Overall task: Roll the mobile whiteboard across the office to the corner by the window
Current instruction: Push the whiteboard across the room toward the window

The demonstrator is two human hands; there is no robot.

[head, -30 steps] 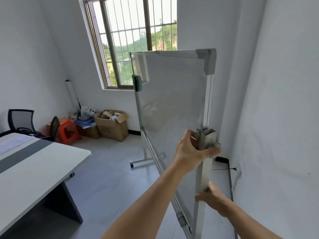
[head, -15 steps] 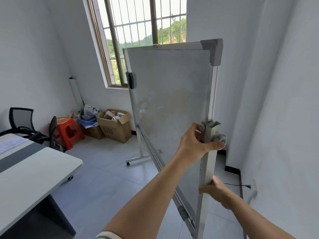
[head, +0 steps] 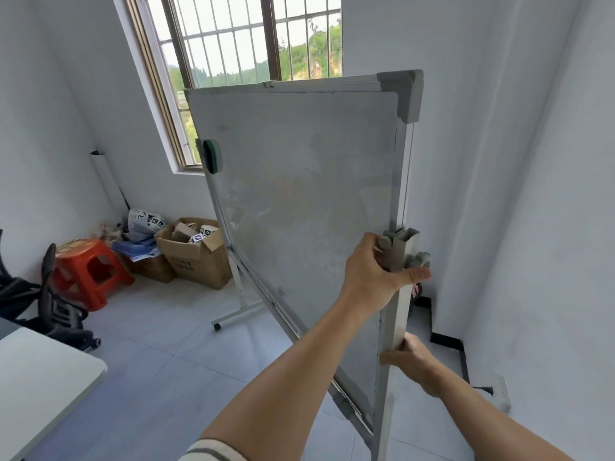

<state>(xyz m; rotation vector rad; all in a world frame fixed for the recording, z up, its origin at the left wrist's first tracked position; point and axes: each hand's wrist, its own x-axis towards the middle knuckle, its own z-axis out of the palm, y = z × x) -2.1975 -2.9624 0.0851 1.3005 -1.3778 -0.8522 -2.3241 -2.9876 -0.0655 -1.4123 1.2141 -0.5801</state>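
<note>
The mobile whiteboard (head: pixel 299 194) stands in front of me, seen edge-on from its near right side, with a green eraser (head: pixel 213 158) stuck to its far left edge. My left hand (head: pixel 372 274) is wrapped around the near upright post just below the height-adjust knob. My right hand (head: pixel 409 357) grips the same post lower down, from behind. The far foot with its caster (head: pixel 217 326) rests on the tiled floor. The barred window (head: pixel 246 44) is behind the board, and the wall corner (head: pixel 442 294) lies just past its right edge.
Open cardboard boxes (head: pixel 196 254), a bag and papers, and a red plastic stool (head: pixel 90 271) sit under the window at left. A black office chair (head: pixel 43 307) and a white desk (head: pixel 40 380) are at the lower left. A power strip (head: pixel 501 392) lies by the right wall.
The board has rolled closer to the window and right corner and turned to show more of its face. The desk has slid left and out of view. Both hands keep their grip.
</note>
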